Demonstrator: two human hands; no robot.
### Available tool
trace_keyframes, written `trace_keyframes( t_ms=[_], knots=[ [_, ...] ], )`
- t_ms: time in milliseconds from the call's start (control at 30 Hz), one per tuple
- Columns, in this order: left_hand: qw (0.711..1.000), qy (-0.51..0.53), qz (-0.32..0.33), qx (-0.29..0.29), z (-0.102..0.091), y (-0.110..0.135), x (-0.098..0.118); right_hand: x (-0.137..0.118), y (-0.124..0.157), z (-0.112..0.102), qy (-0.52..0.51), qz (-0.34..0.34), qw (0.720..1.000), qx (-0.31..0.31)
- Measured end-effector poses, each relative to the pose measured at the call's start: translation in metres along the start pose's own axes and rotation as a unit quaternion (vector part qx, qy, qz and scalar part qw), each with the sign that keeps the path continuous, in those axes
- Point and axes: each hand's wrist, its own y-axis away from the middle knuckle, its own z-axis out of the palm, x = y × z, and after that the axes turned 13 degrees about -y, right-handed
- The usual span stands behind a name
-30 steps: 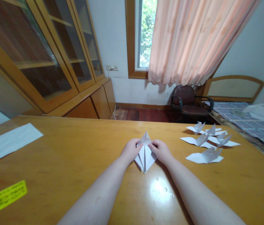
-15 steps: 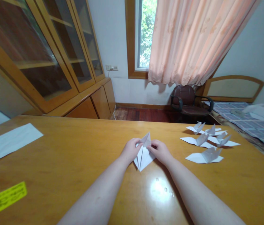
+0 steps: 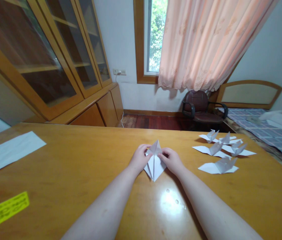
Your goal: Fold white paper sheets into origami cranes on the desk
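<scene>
A white sheet of paper folded into a kite shape [image 3: 157, 166] is between my two hands, just above or on the table; I cannot tell which. Its narrow tip points away from me and a crease runs down its middle. My left hand [image 3: 141, 158] grips the left edge, thumb on top. On the opposite edge, my right hand [image 3: 171, 160] pinches the paper in the same way. The fingers beneath the paper are partly hidden. To the right, several folded paper cranes [image 3: 221, 165] stand in a group on the table.
The wooden table [image 3: 81, 176] spans the foreground. Flat white paper [image 3: 11, 151] lies at its left, with a yellow label [image 3: 4, 211] nearer me. Beyond the far edge are a glass-door cabinet [image 3: 81, 96], a brown armchair [image 3: 199, 106] and a bed [image 3: 263, 126].
The folded paper has turned slightly, its near point shifting right so that its crease now runs almost straight toward me. Both hands keep hold of it.
</scene>
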Motion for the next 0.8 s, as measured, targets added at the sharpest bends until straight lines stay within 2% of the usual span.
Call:
trace_keyframes(
  t_ms=[167, 300, 467, 633, 800],
  knots=[
    [0.998, 0.046, -0.027, 0.017, 0.003, -0.001, -0.005, 0.001, -0.002, 0.0, -0.016, -0.016, 1.0, 0.013],
    [0.995, 0.076, -0.059, 0.02, 0.009, -0.002, -0.012, 0.001, -0.002, 0.0, -0.018, 0.0, 0.999, 0.03],
    [0.988, 0.116, -0.103, -0.017, 0.012, -0.003, -0.015, -0.001, -0.002, -0.001, -0.034, 0.029, 0.998, 0.036],
    [0.989, 0.1, -0.092, -0.055, 0.006, -0.001, -0.006, 0.001, -0.002, 0.0, -0.029, 0.042, 0.998, 0.031],
    [0.989, 0.101, -0.086, -0.06, 0.003, 0.001, -0.001, 0.001, -0.001, 0.001, -0.008, 0.041, 0.998, 0.039]
  ],
)
